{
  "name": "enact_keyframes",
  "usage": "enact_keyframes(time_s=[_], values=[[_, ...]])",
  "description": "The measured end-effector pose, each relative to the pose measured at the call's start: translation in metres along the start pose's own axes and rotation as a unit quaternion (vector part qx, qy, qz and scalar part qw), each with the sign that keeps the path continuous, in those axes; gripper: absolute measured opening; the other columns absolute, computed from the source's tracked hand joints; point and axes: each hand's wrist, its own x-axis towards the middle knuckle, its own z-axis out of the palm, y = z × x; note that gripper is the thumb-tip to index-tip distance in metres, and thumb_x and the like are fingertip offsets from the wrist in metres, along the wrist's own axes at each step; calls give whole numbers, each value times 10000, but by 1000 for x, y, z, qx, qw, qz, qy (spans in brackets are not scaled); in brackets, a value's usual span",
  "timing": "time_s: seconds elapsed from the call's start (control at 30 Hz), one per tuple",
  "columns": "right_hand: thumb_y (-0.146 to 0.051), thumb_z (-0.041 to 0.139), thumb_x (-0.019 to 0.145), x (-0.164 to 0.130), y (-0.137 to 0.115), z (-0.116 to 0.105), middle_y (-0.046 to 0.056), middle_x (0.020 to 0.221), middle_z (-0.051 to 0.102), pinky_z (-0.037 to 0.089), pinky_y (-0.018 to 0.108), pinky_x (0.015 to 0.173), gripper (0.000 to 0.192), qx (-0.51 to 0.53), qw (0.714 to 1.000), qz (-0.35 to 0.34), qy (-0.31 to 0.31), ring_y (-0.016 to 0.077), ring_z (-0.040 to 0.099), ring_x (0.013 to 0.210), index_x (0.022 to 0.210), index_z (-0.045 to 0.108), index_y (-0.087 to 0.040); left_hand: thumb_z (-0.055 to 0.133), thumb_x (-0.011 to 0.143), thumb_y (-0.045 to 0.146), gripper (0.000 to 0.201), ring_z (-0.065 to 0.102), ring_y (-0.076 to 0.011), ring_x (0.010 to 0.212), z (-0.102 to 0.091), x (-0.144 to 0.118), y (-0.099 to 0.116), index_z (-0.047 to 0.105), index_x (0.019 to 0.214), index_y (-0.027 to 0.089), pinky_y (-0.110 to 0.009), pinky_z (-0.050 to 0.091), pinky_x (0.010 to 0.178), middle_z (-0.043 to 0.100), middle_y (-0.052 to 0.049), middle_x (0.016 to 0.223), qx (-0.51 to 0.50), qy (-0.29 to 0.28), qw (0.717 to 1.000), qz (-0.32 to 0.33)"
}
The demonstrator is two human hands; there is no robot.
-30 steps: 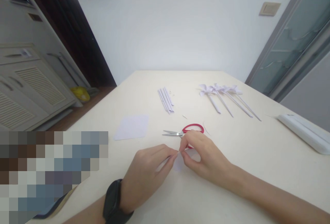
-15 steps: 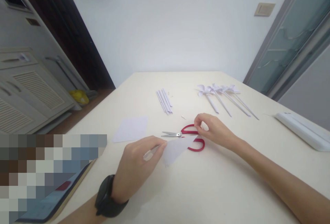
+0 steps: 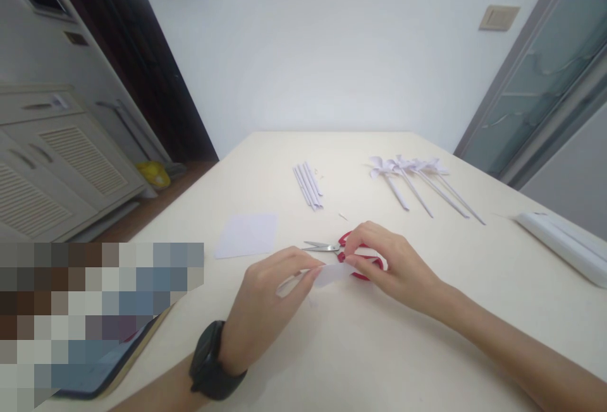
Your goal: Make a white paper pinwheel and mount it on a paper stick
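Note:
A small piece of white paper (image 3: 332, 274) is held up just above the table, stretched between both hands. My left hand (image 3: 279, 295), with a black watch on its wrist, pinches the paper's left end. At the other end, the thumb and fingers of my right hand (image 3: 386, 260) are closed on it. Right behind the paper lies a pair of scissors (image 3: 327, 248) with red handles, blades pointing left and slightly apart. My right hand partly hides the handles. Left of the scissors, a square white sheet of paper (image 3: 247, 235) lies flat.
Several rolled paper sticks (image 3: 308, 186) lie together farther back, beside tiny scraps. Several paper pinwheels (image 3: 403, 175) on sticks rest at the back right. A long white box-like object (image 3: 562, 244) lies at the right edge. A tablet (image 3: 102, 374), partly blurred out, is at lower left.
My right hand has moved left and down from the scissors' handle and now grips the paper's right end. The paper is lifted and tilted. The whole view has shifted slightly.

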Motion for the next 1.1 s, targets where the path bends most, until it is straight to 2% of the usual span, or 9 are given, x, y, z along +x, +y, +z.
enact_keyframes(time_s=[0.13, 0.23, 0.33, 0.43, 0.53, 0.67, 0.8, 1.1], values=[[-188, 495, 845, 0, 3, 1, 24, 894, 568, 419, 241, 652, 32, 0, 1000, 0, 8, 128, 508, 789, 866, 519, -195, 515, 839, 201, 115, 589, -161, 808, 0, 4, -3, 624, 802, 205, -272, 453, 735, 649, -13, 847, -14, 2, 999, -34], [-128, 476, 838, -1, 5, 2, 21, 851, 566, 407, 240, 634, 73, -34, 999, -1, 22, 129, 502, 765, 844, 513, -191, 521, 833, 210, 106, 569, -176, 939, 0, 7, -8, 624, 855, 219, -302, 434, 856, 642, -17, 947, -11, 3, 999, -41], [-128, 465, 840, -1, 8, 4, 23, 810, 567, 382, 264, 634, 68, -102, 994, -10, 50, 139, 486, 732, 827, 503, -183, 520, 818, 162, 176, 500, -192, 1087, -1, 9, -11, 609, 948, 240, -354, 369, 968, 607, -20, 1063, 28, 15, 999, -31], [-140, 450, 847, -2, 7, 7, 29, 772, 562, 358, 286, 636, 71, -174, 982, -32, 64, 150, 465, 706, 805, 496, -173, 524, 789, 112, 204, 460, -217, 1126, -3, 9, -7, 600, 934, 233, -406, 358, 971, 577, -39, 1075, 83, 64, 994, 20], [-150, 429, 856, -6, 1, 16, 50, 806, 564, 354, 297, 649, 85, -213, 973, -71, 50, 163, 469, 730, 811, 499, -165, 539, 775, 97, 171, 476, -222, 1077, -2, 5, 0, 598, 878, 220, -445, 341, 972, 577, -46, 994, 118, 72, 987, 76], [-121, 396, 851, -12, -8, 30, 47, 744, 544, 339, 295, 615, 130, -242, 962, -123, 9, 170, 456, 705, 777, 495, -162, 513, 776, 63, 160, 529, -184, 882, 4, -1, 5, 574, 796, 210, -446, 343, 960, 584, -22, 828, 109, 14, 986, 122], [-117, 398, 842, -14, -11, 35, 38, 738, 534, 327, 288, 594, 122, -231, 964, -132, 3, 162, 444, 690, 777, 493, -156, 482, 776, 47, 162, 509, -196, 855, 8, -2, 4, 551, 792, 192, -384, 420, 836, 567, -41, 804, 84, -27, 990, 109], [-132, 406, 843, -12, -11, 32, 32, 738, 530, 323, 281, 579, 106, -214, 968, -133, 7, 151, 436, 681, 784, 492, -152, 441, 794, 48, 171, 533, -162, 793, 10, -9, 3, 510, 851, 194, -294, 450, 726, 563, -24, 813, 54, -27, 995, 75]])
